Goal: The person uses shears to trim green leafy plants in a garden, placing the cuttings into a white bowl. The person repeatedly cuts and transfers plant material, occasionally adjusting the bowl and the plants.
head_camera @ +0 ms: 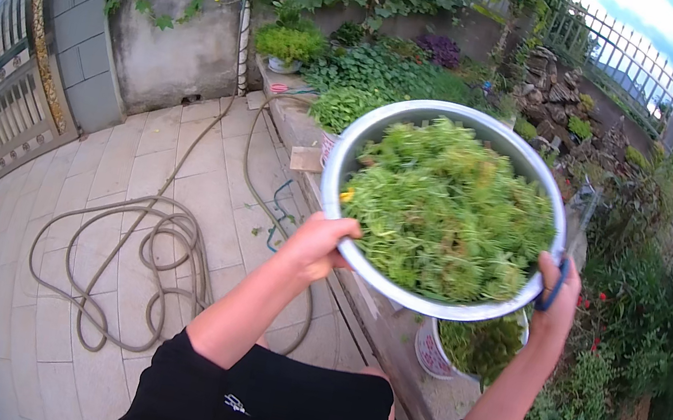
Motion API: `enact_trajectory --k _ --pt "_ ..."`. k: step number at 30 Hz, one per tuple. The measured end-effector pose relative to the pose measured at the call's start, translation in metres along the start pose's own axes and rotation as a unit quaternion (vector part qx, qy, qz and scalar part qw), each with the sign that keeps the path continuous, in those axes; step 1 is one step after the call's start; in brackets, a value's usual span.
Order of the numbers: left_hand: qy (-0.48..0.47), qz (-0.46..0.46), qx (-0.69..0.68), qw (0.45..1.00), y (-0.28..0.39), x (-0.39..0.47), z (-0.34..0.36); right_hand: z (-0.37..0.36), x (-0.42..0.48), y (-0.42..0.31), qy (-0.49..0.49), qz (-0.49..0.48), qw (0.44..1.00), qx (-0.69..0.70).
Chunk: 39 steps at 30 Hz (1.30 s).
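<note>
A wide metal basin (427, 306) heaped with green plant cuttings (450, 216) is held up in front of me, tilted towards me. My left hand (325, 245) grips its near left rim, thumb on top. On the right rim sits my right hand (556, 286), which also holds scissors (554, 285) with blue handles; their blades point up and away beside the basin. Below the basin, partly hidden by it, a white pot with a red pattern (434, 352) holds more greenery. Another patterned pot of leafy plants (344, 107) stands behind the basin's left side.
A long hose (171, 228) lies in loops on the tiled floor (71, 298) to my left. The raised ledge (381, 319) of the planting bed runs diagonally past my legs. Red-handled scissors (278, 88) rest farther along it. Rocks (552, 96) and dense plants (663, 308) flank the right side.
</note>
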State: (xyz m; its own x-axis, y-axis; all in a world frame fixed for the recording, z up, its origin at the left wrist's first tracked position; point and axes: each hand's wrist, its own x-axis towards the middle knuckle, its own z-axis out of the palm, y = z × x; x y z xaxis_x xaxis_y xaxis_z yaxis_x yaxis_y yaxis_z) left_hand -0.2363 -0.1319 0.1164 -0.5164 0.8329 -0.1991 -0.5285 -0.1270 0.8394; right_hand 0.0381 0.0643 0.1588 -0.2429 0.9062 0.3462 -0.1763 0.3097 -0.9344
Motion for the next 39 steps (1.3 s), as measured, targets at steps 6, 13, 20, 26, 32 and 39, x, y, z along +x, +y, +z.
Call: enact_trajectory --k 6,13,20,26,32,39 --pt "0.094 0.055 -0.051 0.993 0.041 0.051 -0.11 0.154 0.045 0.057 -0.038 0.055 0.998 0.009" --pt "0.156 0.063 -0.058 0.984 0.06 0.102 -0.184 0.257 0.085 0.103 -0.094 0.075 0.993 -0.015" --pt "0.203 0.007 -0.132 0.97 0.062 0.106 -0.186 0.281 0.11 0.109 -0.141 0.075 0.983 -0.086" --pt "0.263 -0.009 -0.166 0.95 0.054 0.086 -0.168 0.271 0.116 0.104 -0.216 0.14 0.963 -0.073" --pt "0.37 -0.006 -0.197 0.908 0.053 0.037 -0.109 0.221 0.135 0.068 -0.318 0.241 0.916 -0.023" --pt "0.437 0.069 -0.144 0.885 0.05 0.011 -0.061 0.129 0.135 0.059 -0.377 0.341 0.861 -0.007"
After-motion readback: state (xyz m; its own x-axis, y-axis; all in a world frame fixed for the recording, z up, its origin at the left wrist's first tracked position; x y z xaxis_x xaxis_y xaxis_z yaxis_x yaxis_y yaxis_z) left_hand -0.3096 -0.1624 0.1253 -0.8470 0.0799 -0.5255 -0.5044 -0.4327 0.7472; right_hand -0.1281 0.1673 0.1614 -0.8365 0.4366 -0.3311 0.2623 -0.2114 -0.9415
